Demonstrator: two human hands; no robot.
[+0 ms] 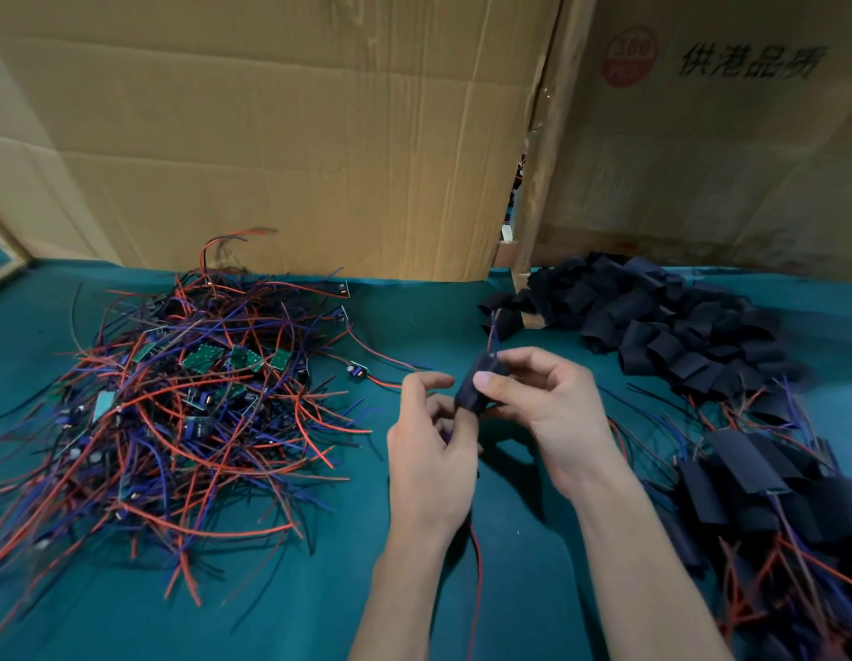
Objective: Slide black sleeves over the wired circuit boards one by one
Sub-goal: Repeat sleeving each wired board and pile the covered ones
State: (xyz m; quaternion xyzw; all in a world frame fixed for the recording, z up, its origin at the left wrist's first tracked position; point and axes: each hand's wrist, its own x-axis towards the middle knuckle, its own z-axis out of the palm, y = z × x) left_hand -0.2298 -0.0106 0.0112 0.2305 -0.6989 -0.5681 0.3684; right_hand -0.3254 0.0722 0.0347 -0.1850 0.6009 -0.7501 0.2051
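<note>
Mid-sleeving: you've got one black sleeve [476, 386] pinched between both hands, just above the counter [414, 317].

Your right hand [540, 398] has thumb and fingers curled round the sleeve, steadying it, I'd guess, so the tube stays put. Your left hand [431, 438] is curled in at its near end, probably feeding the board in, though I can't see the board itself. Thin wires poke out the far end and a red wire [476, 555] trails down toward you. The sleeve looks matte, soft and slightly flattened. Left of it sits the tangled pile of wired boards [185, 403], right of it the empty sleeves [662, 322], and nearer you on that side the finished ones [748, 474], so it's all within reach.
</note>
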